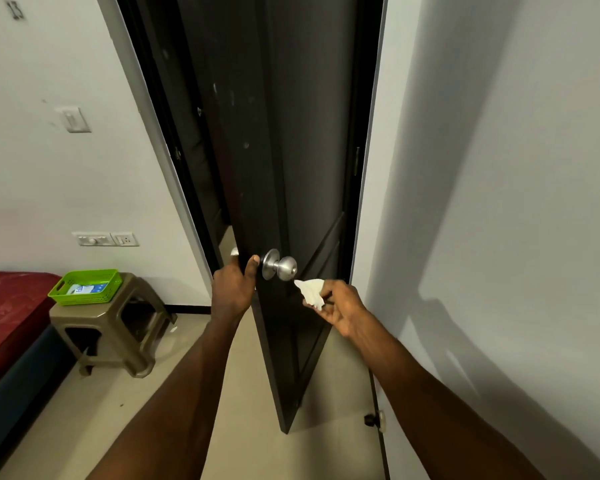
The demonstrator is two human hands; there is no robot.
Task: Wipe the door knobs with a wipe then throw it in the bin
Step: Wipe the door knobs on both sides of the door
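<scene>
A dark door [278, 140] stands half open, its edge facing me. A round silver knob [286, 268] sticks out on its right face. My left hand [232, 289] grips the door's edge just left of the knob, thumb on the near side and fingers wrapped behind. My right hand [340, 306] holds a crumpled white wipe [310, 292] just below and to the right of the knob, its tip almost touching the knob. The knob on the far face is hidden. No bin is in view.
A plastic stool [118, 327] with a green basket [84, 289] stands at the left wall, beside a red mattress [7, 306]. A white wall [499, 202] lies close on the right. A door stopper [374, 420] sits low by the frame.
</scene>
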